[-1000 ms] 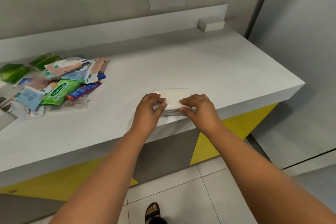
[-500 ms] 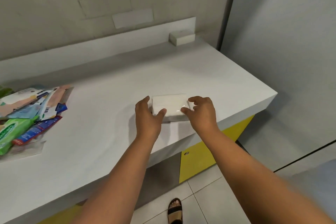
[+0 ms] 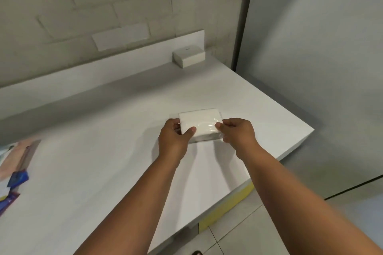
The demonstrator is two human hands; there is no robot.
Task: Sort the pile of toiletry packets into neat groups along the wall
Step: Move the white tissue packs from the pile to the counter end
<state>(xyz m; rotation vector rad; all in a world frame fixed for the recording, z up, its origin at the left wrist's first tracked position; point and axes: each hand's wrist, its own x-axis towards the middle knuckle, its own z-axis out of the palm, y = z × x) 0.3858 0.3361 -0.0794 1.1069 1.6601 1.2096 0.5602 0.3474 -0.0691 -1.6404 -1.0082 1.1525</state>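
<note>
Lying on the counter (image 3: 116, 172) toward its right end: a tissue pack (image 3: 199, 123), left hand (image 3: 173, 141) gripping its left side, right hand (image 3: 238, 132) its right. Sitting far behind, against the wall: a small box (image 3: 189, 56). Spreading at the far left edge: the packet pile (image 3: 12, 170).

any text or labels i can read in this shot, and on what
None can be read.
Small white box by the wall: a dark mark on top, too small to read.
Blue and purple packets at the left edge: print blurred.
Clear-wrapped white packet in both hands: no print visible.
</note>
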